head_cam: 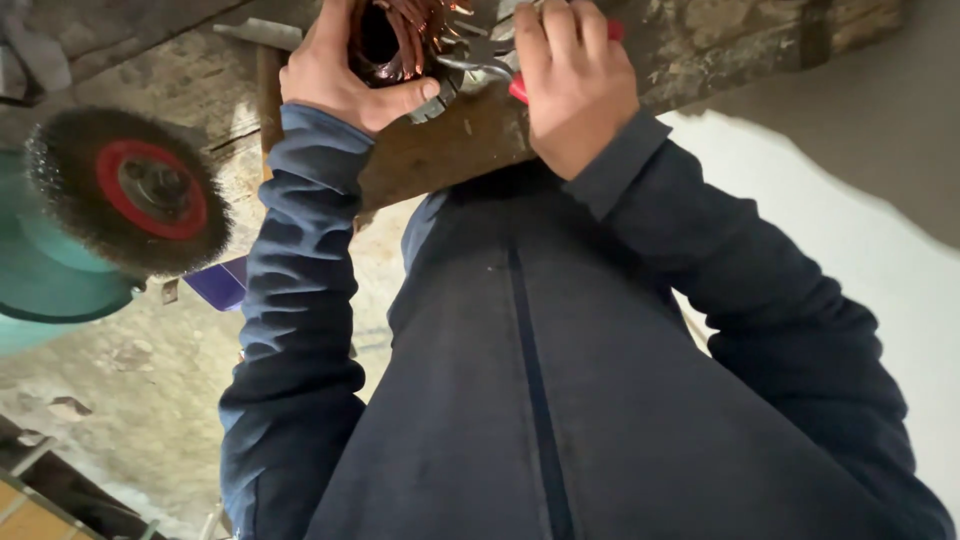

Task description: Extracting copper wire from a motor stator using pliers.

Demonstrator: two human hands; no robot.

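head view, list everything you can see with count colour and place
round motor winding of copper wire: one, copper-red coils around a dark bore, top centre on the bench
red-handled metal pliers: one, grey jaws with red grips, top centre, at the winding
worn wooden workbench top: one, brown, across the top
round wire brush wheel with red hub: one, dark bristles, left
teal machine body: one, teal, far left behind the wheel
purple flat piece: one, purple, left of centre, kind unclear
rough concrete floor: grey, lower left
dark navy jacket: one, centre and bottom
left hand: one, gripping the winding
right hand: one, closed on the pliers
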